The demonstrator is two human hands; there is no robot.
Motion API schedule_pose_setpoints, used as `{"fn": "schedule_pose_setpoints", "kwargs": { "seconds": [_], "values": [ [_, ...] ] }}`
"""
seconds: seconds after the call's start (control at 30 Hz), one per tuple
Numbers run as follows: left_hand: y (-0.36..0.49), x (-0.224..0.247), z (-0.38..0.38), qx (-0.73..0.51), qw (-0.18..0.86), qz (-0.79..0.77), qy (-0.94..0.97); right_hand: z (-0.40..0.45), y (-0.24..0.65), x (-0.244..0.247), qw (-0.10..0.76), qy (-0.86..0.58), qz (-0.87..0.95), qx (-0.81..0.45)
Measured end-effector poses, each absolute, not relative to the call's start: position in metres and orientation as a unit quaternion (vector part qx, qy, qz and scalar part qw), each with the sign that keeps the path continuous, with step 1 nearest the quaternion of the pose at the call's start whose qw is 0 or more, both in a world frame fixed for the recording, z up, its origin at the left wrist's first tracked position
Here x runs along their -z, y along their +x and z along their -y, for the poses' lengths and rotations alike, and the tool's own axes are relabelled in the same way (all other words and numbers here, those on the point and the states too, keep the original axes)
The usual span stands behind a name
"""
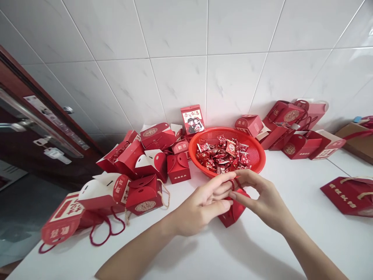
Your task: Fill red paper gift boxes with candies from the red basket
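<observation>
In the head view, a small red paper gift box (230,218) sits on the white table in front of the basket, partly hidden beneath my hands. A dark red cord (239,186) rises from its top. My left hand (201,208) is closed over the box, its fingertips pinching at the cord. My right hand (262,200) reaches in from the other side, with thumb and fingers closed on the same cord. Just beyond my fingers, a red plastic basket (260,165) holds many red wrapped candies (223,155).
Several red gift boxes (151,165) crowd the left side, some with flaps up and cords trailing. More red boxes (301,144) stand by the tiled wall at right. A red box with a beige rope (344,196) and a cardboard box (357,136) lie far right. A door (43,128) is at left.
</observation>
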State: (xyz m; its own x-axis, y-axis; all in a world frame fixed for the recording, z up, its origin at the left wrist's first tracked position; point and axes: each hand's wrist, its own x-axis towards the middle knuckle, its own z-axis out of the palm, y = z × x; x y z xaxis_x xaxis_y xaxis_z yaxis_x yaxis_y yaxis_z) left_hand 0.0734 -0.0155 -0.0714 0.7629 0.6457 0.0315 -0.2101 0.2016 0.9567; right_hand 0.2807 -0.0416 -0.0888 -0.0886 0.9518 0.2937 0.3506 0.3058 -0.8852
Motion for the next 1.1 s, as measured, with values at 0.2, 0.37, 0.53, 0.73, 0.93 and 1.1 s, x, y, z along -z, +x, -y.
{"fn": "schedule_pose_setpoints", "kwargs": {
  "seconds": [0.2,0.37,0.53,0.73,0.93,1.1],
  "values": [
    [0.083,0.071,0.008,-0.263,0.75,-0.219,0.566,0.044,0.285,0.093,0.488,-0.532,0.629,-0.288],
    [0.074,0.076,0.0,-0.225,0.72,-0.25,0.607,0.045,0.316,0.088,0.526,-0.561,0.543,-0.338],
    [0.077,0.11,-0.006,-0.18,0.746,-0.257,0.588,0.051,0.375,0.081,0.589,-0.616,0.46,-0.25],
    [0.098,0.166,-0.003,-0.123,0.783,-0.281,0.542,0.065,0.45,0.081,0.534,-0.703,0.457,-0.115],
    [0.105,0.189,0.003,-0.122,0.795,-0.308,0.509,0.081,0.489,0.084,0.45,-0.788,0.421,-0.013],
    [0.105,0.191,0.0,-0.151,0.808,-0.31,0.478,0.091,0.497,0.086,0.436,-0.811,0.389,0.027]
  ]
}}
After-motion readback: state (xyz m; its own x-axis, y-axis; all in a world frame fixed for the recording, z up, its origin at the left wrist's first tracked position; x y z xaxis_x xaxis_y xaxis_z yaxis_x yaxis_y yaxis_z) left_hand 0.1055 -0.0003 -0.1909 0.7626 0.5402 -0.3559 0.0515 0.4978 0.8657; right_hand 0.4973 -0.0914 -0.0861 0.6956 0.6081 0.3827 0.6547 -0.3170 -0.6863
